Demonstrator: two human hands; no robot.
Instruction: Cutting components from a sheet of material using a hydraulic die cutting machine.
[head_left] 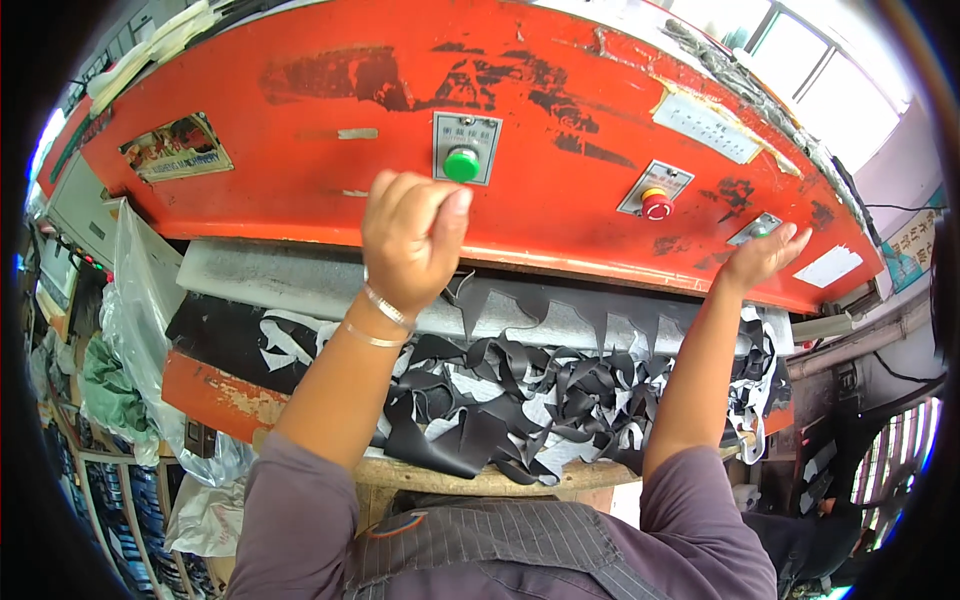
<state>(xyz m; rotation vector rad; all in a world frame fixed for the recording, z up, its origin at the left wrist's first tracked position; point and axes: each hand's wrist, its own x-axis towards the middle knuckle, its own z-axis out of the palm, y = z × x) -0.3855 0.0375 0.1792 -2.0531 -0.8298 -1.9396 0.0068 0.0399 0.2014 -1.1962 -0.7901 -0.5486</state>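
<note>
Facing a red press (330, 210), a worker (480, 545) holds left hand (412, 235) fisted by a green push button (462, 165), right hand (765, 260) unfurled; black offcuts (450, 440) lie cut, jagged sheet (575, 305) seemingly remaining.

Scuffed painted-metal panel (310, 195), leathery scraps (447, 441), glossy plastic button (462, 164)

Worn orange bench (222, 392), w/ grey slab (240, 268) at bk, heap of blk/wht scraps (545, 395)

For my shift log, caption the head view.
Left hand near one green button, right hand near a second green button, red machine above black scraps.
</note>
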